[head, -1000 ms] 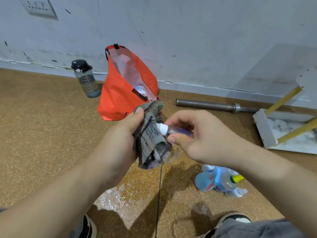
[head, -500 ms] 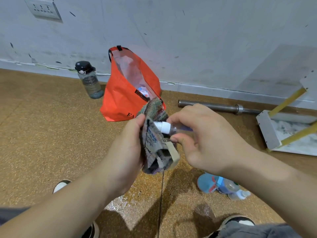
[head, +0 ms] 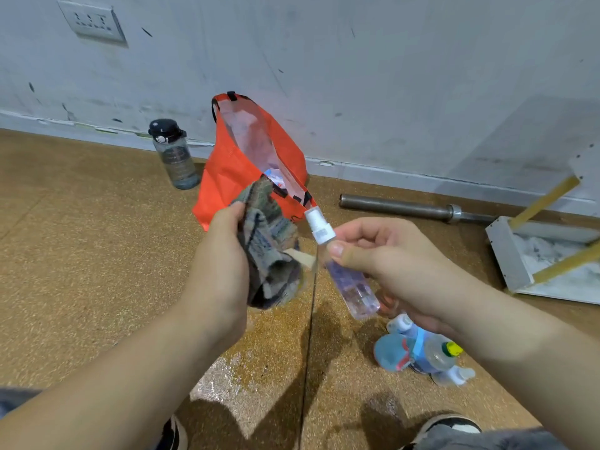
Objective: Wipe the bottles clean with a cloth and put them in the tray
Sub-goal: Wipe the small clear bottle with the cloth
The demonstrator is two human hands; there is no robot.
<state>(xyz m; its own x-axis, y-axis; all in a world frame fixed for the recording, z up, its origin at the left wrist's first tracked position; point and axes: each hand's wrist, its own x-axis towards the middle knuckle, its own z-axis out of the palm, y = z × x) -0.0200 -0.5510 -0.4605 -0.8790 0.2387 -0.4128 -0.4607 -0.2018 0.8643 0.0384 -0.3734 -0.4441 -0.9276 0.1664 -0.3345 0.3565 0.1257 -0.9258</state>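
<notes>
Right hand (head: 389, 264) pinches clear spray bottle (head: 352, 285) below its white cap (head: 316, 224), held above floor (head: 97, 254); long axis tilted, cap up-left, base down-right. Left hand (head: 220, 254) grips bunched cloth (head: 269, 248) just left of bottle, not touching, small gap.

— What sort of room is this?

— A gym or workout room, by the look of it, rather than a kitchen or an office. The floor (head: 81, 254) is speckled tan matting with a seam running through it, like gym flooring.

— Anything firmer than the floor?

— A steel barbell (head: 406, 207) lies along the foot of the wall (head: 357, 76). A dark-capped drinking bottle (head: 175, 157) stands by the skirting, just beside an open orange bag (head: 227, 177).

— And the wall itself?

— Plain grey-white, scuffed and marked, with one socket plate (head: 92, 22) high on the left.
</notes>
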